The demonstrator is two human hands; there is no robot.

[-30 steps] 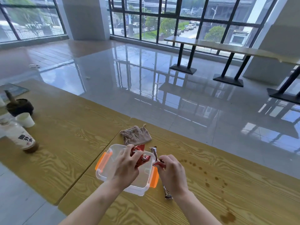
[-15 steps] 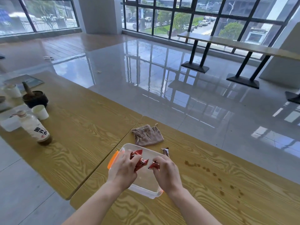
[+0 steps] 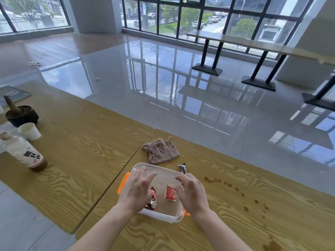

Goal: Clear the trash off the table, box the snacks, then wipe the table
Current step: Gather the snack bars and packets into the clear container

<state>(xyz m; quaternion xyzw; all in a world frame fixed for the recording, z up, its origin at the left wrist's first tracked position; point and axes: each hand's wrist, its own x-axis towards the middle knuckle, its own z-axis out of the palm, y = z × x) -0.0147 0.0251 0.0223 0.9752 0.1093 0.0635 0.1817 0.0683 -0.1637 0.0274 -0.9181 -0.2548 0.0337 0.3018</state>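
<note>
A clear plastic box [image 3: 159, 170] with orange side clips sits on the wooden table [image 3: 235, 223] in front of me. Two red snack packets lie inside it: one [image 3: 170, 193] flat in the middle, another [image 3: 153, 200] partly under my left hand. My left hand [image 3: 138, 190] hovers over the box's left half, fingers spread, holding nothing. Over the right rim, my right hand [image 3: 192, 193] is also empty with fingers apart. A dark snack bar [image 3: 182, 168] lies on the table just behind the box. A brown cloth [image 3: 160, 151] lies crumpled beyond the box.
Brown liquid spots [image 3: 235, 189] dot the table to the right of the box. On the neighbouring table to the left stand a bottle [image 3: 23, 153], a white paper cup [image 3: 30, 131] and a dark bowl [image 3: 21, 115] holding a stick. Glossy floor lies beyond the far edge.
Both hands held red snack packets over the box earlier; now the packets lie inside the box and both hands are empty with fingers spread.
</note>
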